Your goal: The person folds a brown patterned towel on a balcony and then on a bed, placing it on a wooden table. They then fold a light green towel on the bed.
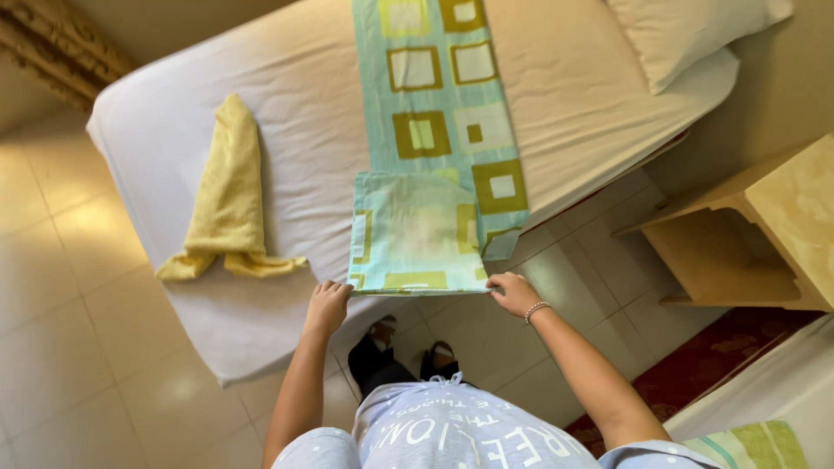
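A long light-blue cloth [439,104] with olive and white squares lies across the white bed [295,113]. Its near end is folded back into a square panel [415,230] at the bed's edge. My left hand [327,306] grips the panel's near left corner. My right hand [514,293], with a bead bracelet at the wrist, pinches the near right corner. Both hands hold the folded edge just past the mattress side.
A yellow towel [228,195] lies folded in a cone shape on the bed's left part. A white pillow [686,30] sits at the top right. A wooden nightstand [764,234] stands to the right, beside a red rug [712,365] and another bed's corner [764,399].
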